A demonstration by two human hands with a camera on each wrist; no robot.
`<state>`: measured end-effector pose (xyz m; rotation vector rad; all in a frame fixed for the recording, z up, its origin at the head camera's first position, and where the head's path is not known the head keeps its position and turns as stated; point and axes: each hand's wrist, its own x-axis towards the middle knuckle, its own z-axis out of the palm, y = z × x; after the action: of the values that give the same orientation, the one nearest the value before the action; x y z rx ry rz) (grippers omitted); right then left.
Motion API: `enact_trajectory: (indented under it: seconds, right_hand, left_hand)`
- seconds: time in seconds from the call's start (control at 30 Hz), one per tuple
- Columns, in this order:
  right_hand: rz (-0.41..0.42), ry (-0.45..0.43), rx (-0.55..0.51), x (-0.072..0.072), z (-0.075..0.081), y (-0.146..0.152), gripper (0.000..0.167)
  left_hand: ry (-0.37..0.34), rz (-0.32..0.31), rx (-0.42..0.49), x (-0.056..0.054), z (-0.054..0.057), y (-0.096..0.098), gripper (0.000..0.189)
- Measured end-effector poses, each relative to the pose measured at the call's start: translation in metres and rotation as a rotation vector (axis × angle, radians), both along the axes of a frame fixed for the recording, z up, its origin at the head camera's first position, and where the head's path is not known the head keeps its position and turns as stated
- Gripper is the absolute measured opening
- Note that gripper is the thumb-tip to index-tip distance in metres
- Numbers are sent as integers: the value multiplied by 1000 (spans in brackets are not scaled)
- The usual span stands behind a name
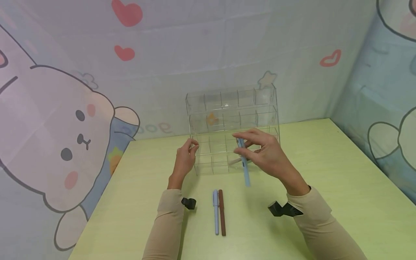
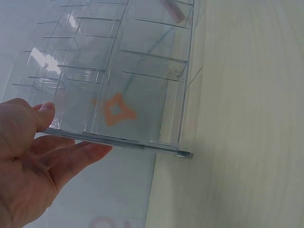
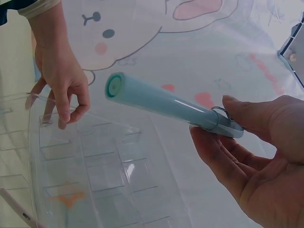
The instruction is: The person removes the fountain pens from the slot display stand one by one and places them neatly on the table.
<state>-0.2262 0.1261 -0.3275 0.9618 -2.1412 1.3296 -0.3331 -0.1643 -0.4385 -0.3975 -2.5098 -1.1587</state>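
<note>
A clear plastic rack with rows of small compartments stands on the table against the backdrop. My left hand holds the rack's left side panel, thumb on one face and fingers on the other in the left wrist view. In front of the rack's right half, my right hand pinches a light blue pen near its clip end. The pen's other end points down toward the table in the head view. A pinkish-grey pen lies in the rack's lowest row, partly behind the right hand in the head view.
A pale blue capped pen and a brown pen lie side by side on the yellow-green table, between the forearms. A cartoon-printed cloth backdrop rises behind the table and along its sides.
</note>
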Motion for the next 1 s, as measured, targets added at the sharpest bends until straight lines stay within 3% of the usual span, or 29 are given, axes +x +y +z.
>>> enact_trajectory:
  seconds: [0.63,1.0]
  right_hand:
    - [81,-135,55,4,3,1,52]
    - [92,-258,104,6,3,-1,45]
  left_hand:
    - [19,4,10,1,0,0,11]
    - [21,2,11,2,2,1,12]
